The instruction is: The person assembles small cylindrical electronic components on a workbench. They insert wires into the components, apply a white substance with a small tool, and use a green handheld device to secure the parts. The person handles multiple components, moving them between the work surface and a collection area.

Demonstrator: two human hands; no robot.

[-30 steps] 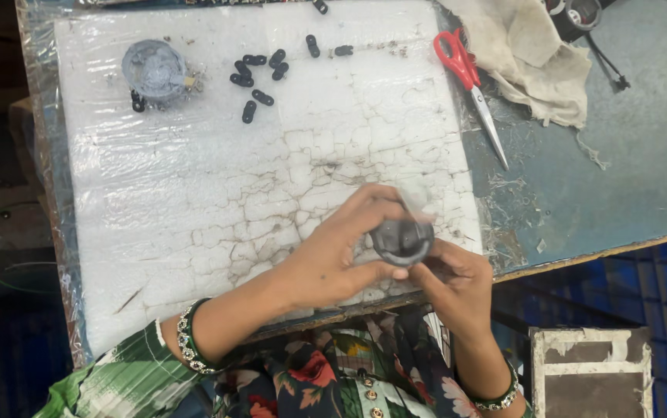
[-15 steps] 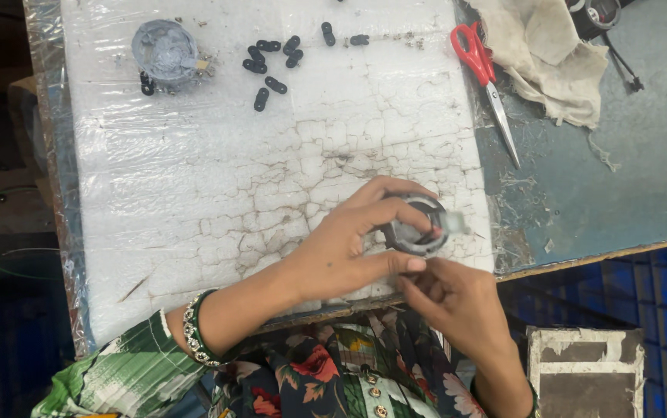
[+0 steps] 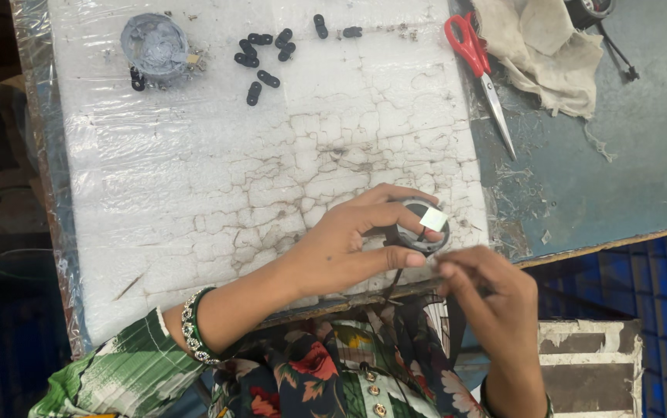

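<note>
At the near edge of the white foam board (image 3: 271, 193), left hand (image 3: 341, 248) pinches a small round grey ring part (image 3: 422, 228) with a pale square tab on it, thumb under and fingers curled over the top; right hand (image 3: 488, 306) sits just off the board edge beside the ring, fingertips pressed together on something too thin to make out. On the board's far side: a round grey housing (image 3: 154, 46) at the far-left corner, loose black links (image 3: 260, 58) beside it. Off the board's right edge, red-handled scissors (image 3: 477, 66), then a crumpled beige rag (image 3: 550, 50), both on the blue-grey table (image 3: 627, 170).
</note>
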